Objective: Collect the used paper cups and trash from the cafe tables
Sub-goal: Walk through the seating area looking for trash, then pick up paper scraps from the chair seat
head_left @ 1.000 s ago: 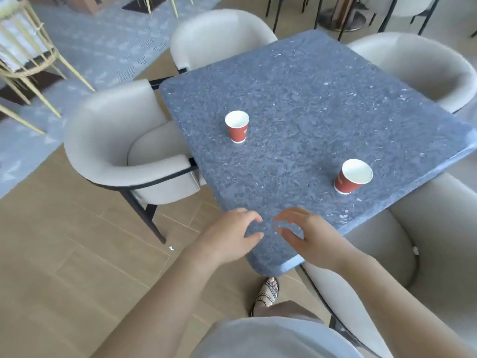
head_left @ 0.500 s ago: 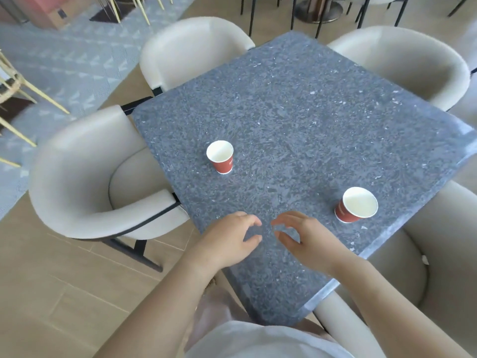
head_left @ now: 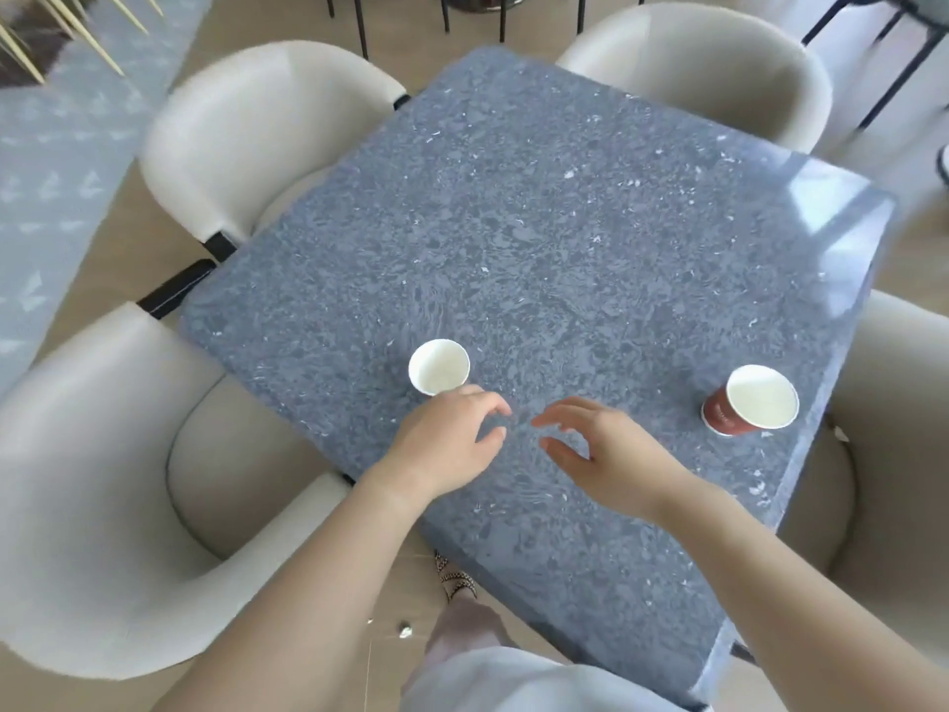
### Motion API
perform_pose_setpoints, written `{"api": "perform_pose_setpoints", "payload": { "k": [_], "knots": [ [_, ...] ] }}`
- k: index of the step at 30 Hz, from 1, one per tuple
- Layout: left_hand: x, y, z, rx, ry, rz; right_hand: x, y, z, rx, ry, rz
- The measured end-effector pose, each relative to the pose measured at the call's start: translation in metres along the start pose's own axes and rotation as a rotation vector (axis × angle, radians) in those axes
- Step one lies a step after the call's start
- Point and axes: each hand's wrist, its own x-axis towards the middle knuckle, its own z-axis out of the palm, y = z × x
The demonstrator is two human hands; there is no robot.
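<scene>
Around: four cream chairs (head_left: 118,485) ringing bench (head_left: 565,249)
Cups (head_left: 439,366): two, upright, apart
Hands (head_left: 452,444): two, loosely curled, empty

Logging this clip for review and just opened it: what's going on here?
A person is leaning over a grey speckled cafe table with both hands out and empty. Two red paper cups stand upright on it. The left hand, fingers curled open, is right beside the near cup, apparently not yet gripping it. The right hand hovers open over bare tabletop, well short of the other cup near the table's right edge. Nothing has been collected yet.
</scene>
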Motion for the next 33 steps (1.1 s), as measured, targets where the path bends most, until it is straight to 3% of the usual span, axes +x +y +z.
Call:
{"api": "perform_pose_setpoints", "payload": {
  "k": [15, 25, 33],
  "knots": [
    [0.028, -0.069, -0.033, 0.184, 0.035, 0.129, 0.025, -0.017, 0.035, -0.029, 0.134, 0.213],
    [0.044, -0.064, -0.012, 0.271, -0.055, 0.204, -0.003, -0.014, 0.036, -0.004, 0.25, 0.321],
    [0.059, -0.009, 0.01, 0.224, -0.062, 0.378, -0.045, 0.001, 0.025, 0.015, 0.317, 0.448]
  ]
}}
